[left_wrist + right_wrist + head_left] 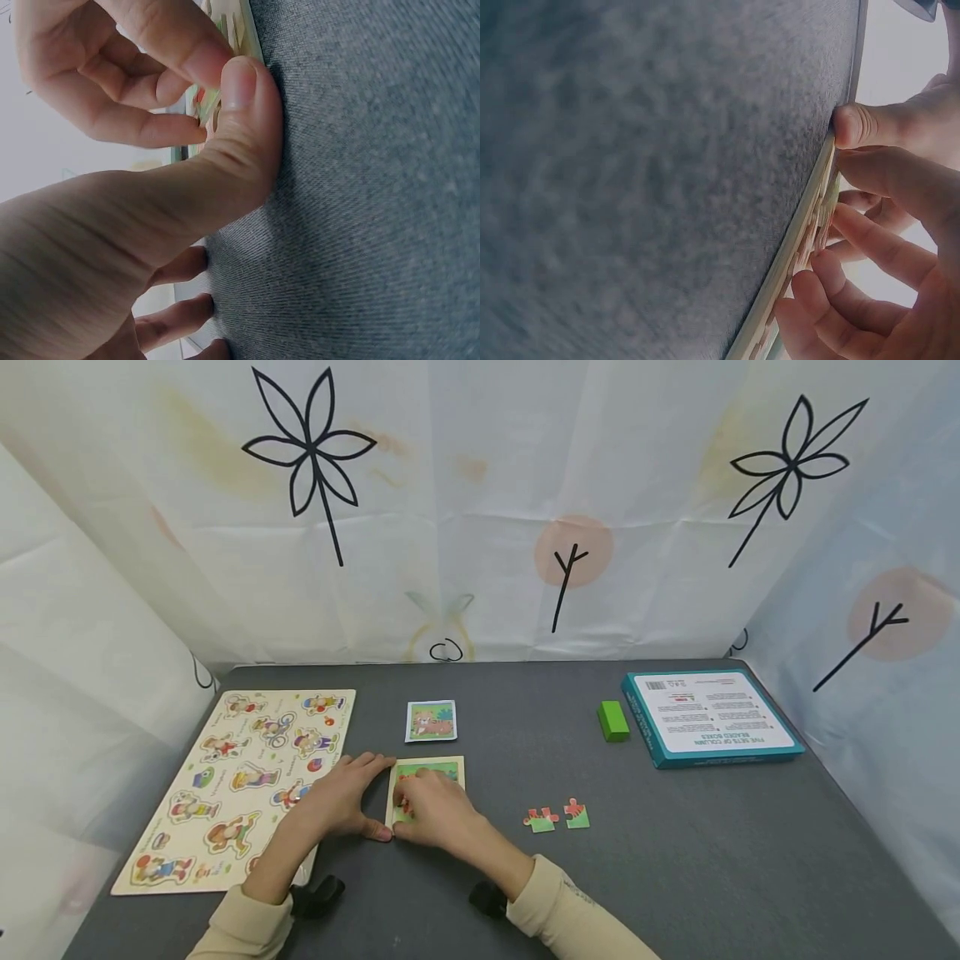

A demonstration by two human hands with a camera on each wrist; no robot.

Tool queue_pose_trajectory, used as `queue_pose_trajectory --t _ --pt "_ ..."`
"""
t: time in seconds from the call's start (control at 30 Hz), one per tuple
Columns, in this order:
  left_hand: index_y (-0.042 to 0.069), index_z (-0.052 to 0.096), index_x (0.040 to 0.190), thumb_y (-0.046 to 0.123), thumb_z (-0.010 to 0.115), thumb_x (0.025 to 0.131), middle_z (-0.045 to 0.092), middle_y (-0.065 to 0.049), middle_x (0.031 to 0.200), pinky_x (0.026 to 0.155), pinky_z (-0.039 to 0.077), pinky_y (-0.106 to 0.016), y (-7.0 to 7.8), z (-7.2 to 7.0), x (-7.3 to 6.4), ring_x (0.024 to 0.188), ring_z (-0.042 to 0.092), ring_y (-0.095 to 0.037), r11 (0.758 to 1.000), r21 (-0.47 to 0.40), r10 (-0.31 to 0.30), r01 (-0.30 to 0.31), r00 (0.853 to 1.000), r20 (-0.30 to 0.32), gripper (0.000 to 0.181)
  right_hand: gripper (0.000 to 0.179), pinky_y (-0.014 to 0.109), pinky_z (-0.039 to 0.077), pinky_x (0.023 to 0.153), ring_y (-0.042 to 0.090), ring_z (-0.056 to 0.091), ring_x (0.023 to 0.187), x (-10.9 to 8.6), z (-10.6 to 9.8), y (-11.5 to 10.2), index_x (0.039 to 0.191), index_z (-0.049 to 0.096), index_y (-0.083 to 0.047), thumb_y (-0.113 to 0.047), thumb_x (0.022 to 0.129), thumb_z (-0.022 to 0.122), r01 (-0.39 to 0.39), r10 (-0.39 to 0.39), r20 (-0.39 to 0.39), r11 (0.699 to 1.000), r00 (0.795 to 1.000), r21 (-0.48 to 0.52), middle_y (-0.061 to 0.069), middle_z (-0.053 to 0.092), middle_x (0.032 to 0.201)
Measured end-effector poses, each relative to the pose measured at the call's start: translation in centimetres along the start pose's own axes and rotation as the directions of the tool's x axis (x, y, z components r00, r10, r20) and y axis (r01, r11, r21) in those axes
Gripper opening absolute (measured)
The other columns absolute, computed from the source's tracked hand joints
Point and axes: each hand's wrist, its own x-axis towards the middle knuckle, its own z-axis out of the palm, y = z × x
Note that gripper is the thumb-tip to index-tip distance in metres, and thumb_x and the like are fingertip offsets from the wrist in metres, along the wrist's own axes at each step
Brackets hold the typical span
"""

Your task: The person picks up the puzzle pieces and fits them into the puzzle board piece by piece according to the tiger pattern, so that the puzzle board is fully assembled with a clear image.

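A small framed jigsaw puzzle (459, 766) with a green and red picture lies on the table between both hands. My left hand (341, 797) spreads along its left side, thumb at the near left corner and index fingertip close to the far left corner. Over the puzzle, my right hand (435, 810) pinches a jigsaw piece (830, 196) between thumb and fingers; the piece stands tilted above the frame in the right wrist view. Much of the picture is hidden under the right hand. Two loose jigsaw pieces (555, 817), red and green, lie to the right.
A large wooden picture board (172, 835) lies at the left, partly under the left forearm. Behind the puzzle is a square picture card (431, 722). A green block (613, 722) stands beside a teal box (712, 714) at the back right. Patterned cloth (480, 510) surrounds the table.
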Motion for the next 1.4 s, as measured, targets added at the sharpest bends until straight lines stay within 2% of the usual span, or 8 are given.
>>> queue_pose_trajectory --t 0.23,0.43,0.63,1.0,1.27,1.4 --pt "0.01 0.054 0.145 0.045 0.099 0.058 0.059 -0.015 0.141 0.094 0.052 -0.059 0.0 0.0 0.0 0.124 0.055 -0.042 1.0 -0.008 0.002 -0.002 1.0 -0.009 0.104 0.026 0.024 0.049 0.068 0.011 0.061 0.085 0.1 -0.1 0.0 0.104 0.078 -0.018 -0.028 0.081 0.085 -0.002 0.001 0.015 1.0 1.0 0.019 -0.001 0.072 0.098" --pt "0.011 0.053 0.146 0.045 0.099 0.059 0.059 -0.014 0.142 0.095 0.052 -0.059 0.0 0.2 0.1 0.122 0.055 -0.04 1.0 -0.018 -0.009 0.009 1.0 0.0 0.104 0.029 0.024 0.043 0.059 0.009 0.055 0.078 -0.3 -0.9 0.8 0.109 0.079 -0.019 -0.023 0.081 0.084 -0.037 0.035 0.037 0.998 0.999 0.05 0.0 0.068 0.096" --pt "0.011 0.053 0.146 0.045 0.098 0.059 0.058 -0.015 0.142 0.094 0.052 -0.059 0.0 0.1 0.0 0.121 0.055 -0.039 1.0 -0.017 -0.014 0.014 1.0 0.005 0.104 0.034 0.027 0.047 0.061 0.009 0.054 0.08 -0.5 -1.2 1.4 0.113 0.08 -0.023 -0.03 0.08 0.087 -0.057 0.055 0.071 0.998 0.996 0.026 -0.001 0.067 0.098" --pt "0.011 0.053 0.146 0.046 0.097 0.06 0.058 -0.014 0.141 0.092 0.052 -0.058 -0.2 0.1 0.0 0.118 0.055 -0.037 1.0 -0.012 0.006 -0.006 1.0 -0.006 0.103 0.029 0.023 0.042 0.059 0.008 0.053 0.079 -0.5 -0.6 1.0 0.111 0.081 -0.021 -0.025 0.082 0.086 -0.062 0.059 0.068 0.997 0.996 0.044 -0.001 0.066 0.095" --pt "0.01 0.054 0.145 0.047 0.097 0.06 0.059 -0.014 0.139 0.091 0.052 -0.057 -0.3 0.2 0.0 0.116 0.055 -0.038 1.0 -0.008 0.019 -0.02 1.0 -0.019 0.103 0.009 0.022 0.045 0.062 0.007 0.056 0.079 -0.2 -0.1 0.8 0.09 0.082 -0.02 -0.023 0.082 0.085 -0.037 0.034 0.059 0.998 0.998 0.046 -0.004 0.066 0.09" --pt "0.01 0.053 0.145 0.048 0.097 0.06 0.059 -0.015 0.139 0.092 0.052 -0.058 -0.3 0.2 -0.1 0.117 0.055 -0.038 1.0 -0.006 0.02 -0.02 1.0 -0.018 0.104 0.009 0.02 0.045 0.061 0.006 0.055 0.079 -0.2 0.0 1.0 0.094 0.083 -0.021 -0.022 0.084 0.083 -0.006 0.005 0.076 1.0 0.997 0.023 -0.003 0.066 0.092"
